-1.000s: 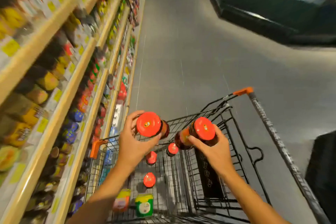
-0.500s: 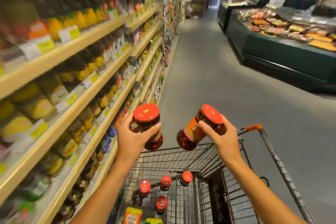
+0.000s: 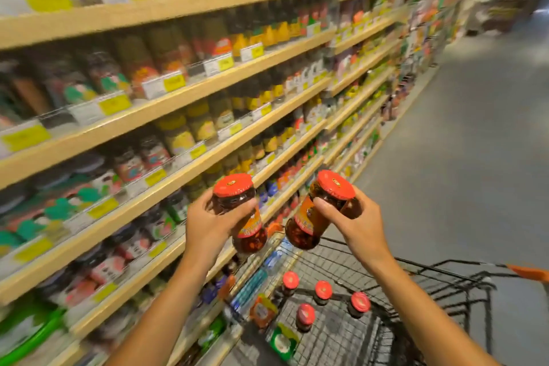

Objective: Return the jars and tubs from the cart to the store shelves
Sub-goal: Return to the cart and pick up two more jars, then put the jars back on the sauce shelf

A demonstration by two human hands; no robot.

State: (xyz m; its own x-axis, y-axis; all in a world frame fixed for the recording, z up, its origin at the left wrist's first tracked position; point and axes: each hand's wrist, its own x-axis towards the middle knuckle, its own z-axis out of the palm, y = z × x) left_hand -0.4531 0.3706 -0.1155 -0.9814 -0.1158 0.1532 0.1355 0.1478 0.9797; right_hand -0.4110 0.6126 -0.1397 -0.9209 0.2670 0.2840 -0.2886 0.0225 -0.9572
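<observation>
My left hand (image 3: 208, 224) grips a red-lidded jar of dark chili sauce (image 3: 245, 217), held nearly upright above the cart's left edge. My right hand (image 3: 355, 226) grips a second red-lidded jar (image 3: 318, 214), tilted with its lid to the upper right. Both jars hang in front of the store shelves (image 3: 178, 175). Below them the black wire cart (image 3: 416, 285) holds several more red-lidded jars (image 3: 323, 291), an orange-labelled tub (image 3: 261, 310) and a green-lidded tub (image 3: 282, 342).
Wooden shelves (image 3: 148, 116) packed with jars and yellow price tags fill the left and run away to the upper right. Grey aisle floor (image 3: 475, 157) lies to the right of the cart. The cart's orange handle corner (image 3: 528, 272) shows at the right edge.
Both hands have lifted the jars up out of the cart. My view has swung left toward the shelves, which now fill most of the frame.
</observation>
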